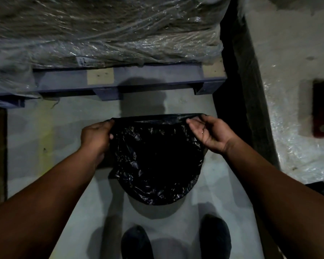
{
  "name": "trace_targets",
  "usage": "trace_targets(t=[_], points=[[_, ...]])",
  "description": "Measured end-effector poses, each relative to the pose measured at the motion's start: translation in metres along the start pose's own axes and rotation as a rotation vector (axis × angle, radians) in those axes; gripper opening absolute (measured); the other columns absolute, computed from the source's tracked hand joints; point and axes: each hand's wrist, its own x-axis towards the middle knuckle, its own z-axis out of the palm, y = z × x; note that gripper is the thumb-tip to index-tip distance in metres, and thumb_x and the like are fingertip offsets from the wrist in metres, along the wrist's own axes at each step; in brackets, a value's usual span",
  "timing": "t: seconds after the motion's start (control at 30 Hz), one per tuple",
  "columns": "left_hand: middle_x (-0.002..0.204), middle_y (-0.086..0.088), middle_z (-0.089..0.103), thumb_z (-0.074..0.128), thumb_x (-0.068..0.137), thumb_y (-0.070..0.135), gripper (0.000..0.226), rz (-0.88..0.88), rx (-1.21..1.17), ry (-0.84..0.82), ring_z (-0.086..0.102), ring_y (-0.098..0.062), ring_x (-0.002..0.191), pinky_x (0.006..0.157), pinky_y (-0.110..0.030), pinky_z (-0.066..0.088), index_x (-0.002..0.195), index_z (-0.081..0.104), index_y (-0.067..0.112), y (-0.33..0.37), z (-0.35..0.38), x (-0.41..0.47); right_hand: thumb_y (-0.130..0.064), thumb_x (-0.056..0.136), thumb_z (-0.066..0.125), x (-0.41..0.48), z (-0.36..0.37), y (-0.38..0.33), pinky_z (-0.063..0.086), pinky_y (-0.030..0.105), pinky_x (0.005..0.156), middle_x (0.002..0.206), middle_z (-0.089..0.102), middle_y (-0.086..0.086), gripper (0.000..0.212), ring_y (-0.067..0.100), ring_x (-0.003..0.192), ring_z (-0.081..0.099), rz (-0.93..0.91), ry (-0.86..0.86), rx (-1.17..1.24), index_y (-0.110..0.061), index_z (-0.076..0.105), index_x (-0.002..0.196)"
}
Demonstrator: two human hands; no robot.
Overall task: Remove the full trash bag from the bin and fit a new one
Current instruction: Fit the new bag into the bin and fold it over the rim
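A glossy black trash bag lines a round bin on the floor in front of me; the bag covers the bin's rim and walls, so the bin itself is hidden. The inside of the bag is dark and I cannot tell what it holds. My left hand pinches the bag's edge at the far left of the rim. My right hand is at the far right of the rim, fingers spread, fingertips touching the bag's edge.
A blue wooden pallet loaded with plastic-wrapped goods stands just beyond the bin. A pale wrapped block rises on the right, behind a dark gap. My two dark shoes stand on the grey concrete floor below the bin.
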Motion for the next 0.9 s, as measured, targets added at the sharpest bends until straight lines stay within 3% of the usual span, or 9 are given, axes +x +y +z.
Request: trace_targets(t=[0.17,0.27,0.43,0.5,0.57,0.63,0.67,0.73,0.9], points=[[0.059,-0.007,0.054,0.073,0.086,0.029,0.018,-0.107,0.081,-0.032,0.036,-0.011,0.027,0.038,-0.015,0.027,0.081,0.071,0.012,-0.014,0.001,0.013,-0.026,0.108,0.035,0.028,0.000,0.003,0.062,0.031,0.057,0.075,0.073,0.027,0.042,0.028,0.059,0.075,0.037,0.094,0.000,0.011,0.055,0.104],[0.061,-0.012,0.058,0.076,0.079,0.034,0.024,-0.213,0.113,-0.043,0.046,-0.019,0.043,0.052,-0.029,0.039,0.080,0.071,0.010,-0.034,-0.003,0.025,-0.025,0.109,0.033,0.044,-0.015,0.008,0.060,0.032,0.050,0.073,0.073,0.024,0.040,0.028,0.058,0.074,0.060,0.166,-0.088,0.008,0.054,0.115],[0.105,-0.021,0.074,0.071,0.079,0.030,0.028,-0.378,0.055,-0.300,0.070,-0.032,0.086,0.083,-0.052,0.055,0.102,0.076,0.015,-0.072,-0.009,0.029,-0.038,0.099,0.054,0.059,-0.051,0.021,0.057,0.035,0.088,0.099,0.067,0.013,0.039,0.024,0.077,0.066,0.088,0.271,-0.334,-0.008,0.060,0.124],[0.100,-0.013,0.075,0.066,0.087,0.033,0.024,-0.259,0.294,-0.134,0.071,-0.029,0.088,0.083,-0.045,0.057,0.103,0.076,0.017,-0.070,-0.015,0.024,-0.030,0.099,0.056,0.047,-0.048,0.025,0.060,0.032,0.079,0.102,0.064,0.012,0.031,0.021,0.076,0.063,-0.018,0.334,-0.331,-0.009,0.062,0.121],[0.100,-0.011,0.074,0.059,0.091,0.035,0.027,0.008,0.600,0.241,0.068,-0.028,0.089,0.081,-0.037,0.053,0.104,0.072,0.015,-0.052,-0.025,0.011,-0.022,0.101,0.054,0.028,-0.036,0.023,0.055,0.027,0.056,0.088,0.064,0.009,0.014,0.019,0.067,0.061,-0.338,0.438,-0.387,-0.012,0.063,0.100],[0.094,-0.006,0.070,0.058,0.092,0.027,0.014,0.365,0.530,0.312,0.063,-0.025,0.083,0.076,-0.033,0.049,0.102,0.065,0.019,-0.018,-0.020,-0.025,-0.027,0.100,0.054,-0.002,-0.012,0.022,0.051,0.029,0.059,0.082,0.067,0.004,0.014,0.018,0.067,0.062,-0.720,0.527,-0.734,-0.022,0.061,0.089],[0.092,-0.003,0.070,0.059,0.091,0.024,0.011,0.522,0.511,0.223,0.062,-0.023,0.080,0.074,-0.032,0.048,0.100,0.063,0.022,-0.003,-0.011,-0.047,-0.030,0.099,0.055,-0.018,0.004,0.027,0.051,0.029,0.063,0.081,0.069,0.003,0.014,0.017,0.068,0.064,-0.830,0.454,-0.880,-0.023,0.062,0.089],[0.091,-0.001,0.072,0.060,0.090,0.023,0.012,0.661,0.600,-0.055,0.065,-0.023,0.081,0.074,-0.032,0.051,0.101,0.065,0.024,0.005,0.014,-0.081,-0.027,0.101,0.054,-0.037,0.030,0.049,0.052,0.027,0.063,0.081,0.071,0.004,0.016,0.016,0.067,0.066,-0.723,0.195,-1.042,-0.016,0.065,0.097],[0.120,-0.015,0.070,0.053,0.093,0.016,0.030,0.265,1.045,-0.524,0.065,-0.034,0.111,0.089,-0.036,0.050,0.120,0.065,0.014,-0.051,0.082,-0.075,-0.016,0.102,0.047,0.015,0.036,0.118,0.045,0.031,0.104,0.130,0.065,0.015,0.031,0.029,0.123,0.059,-0.282,0.024,-1.536,-0.003,0.065,0.125]])
